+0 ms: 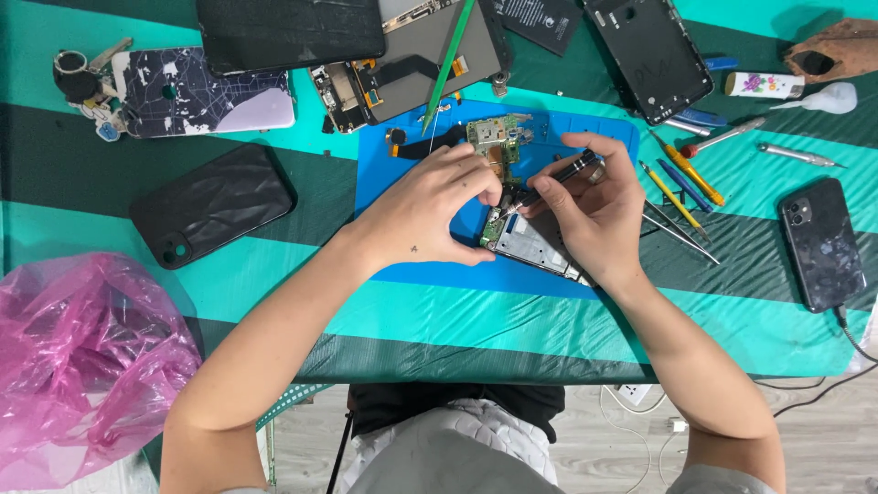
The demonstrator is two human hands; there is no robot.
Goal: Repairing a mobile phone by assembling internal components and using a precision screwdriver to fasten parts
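An opened phone frame (pixel 535 247) with its inner boards bare lies on a blue work mat (pixel 430 274). My left hand (pixel 430 206) rests on the frame's left end and holds it down. My right hand (pixel 594 210) grips a small black screwdriver (pixel 565 171), its tip down on the frame near my left fingertips. A green circuit board (pixel 489 137) lies on the mat just beyond my hands.
A black phone case (pixel 212 203), a patterned case (pixel 197 91) and several phone parts (pixel 402 64) lie at the back. Tweezers and screwdrivers (pixel 681 183) lie to the right, next to a black phone (pixel 821 242) on a cable. A pink plastic bag (pixel 82 357) sits at left.
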